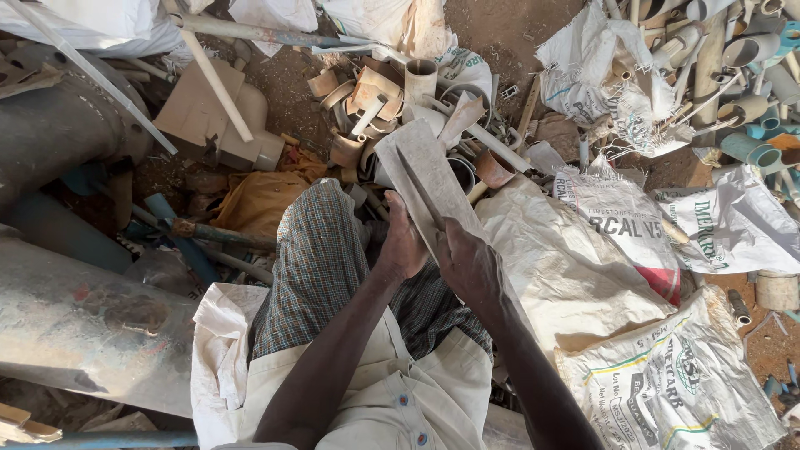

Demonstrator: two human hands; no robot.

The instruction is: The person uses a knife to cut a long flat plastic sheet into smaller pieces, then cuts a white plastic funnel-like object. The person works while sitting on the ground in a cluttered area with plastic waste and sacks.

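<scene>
Person sits on ground, knee up. Grey flat piece rests on checked cloth over knee, far end tilted up and away, so it stays steady. Left hand curls fingers round its left edge, holding it. Right hand closed on thin dark blade, laid along piece. Cut pipe bits heaped just beyond. White sacks lie at right.

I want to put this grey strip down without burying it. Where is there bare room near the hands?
Flattest free patch: the pale sack just right of the right hand, short of the printed sacks. Bare dirt shows at top centre. Crowded: pipe offcuts ahead of the strip, and pipes top right.
</scene>
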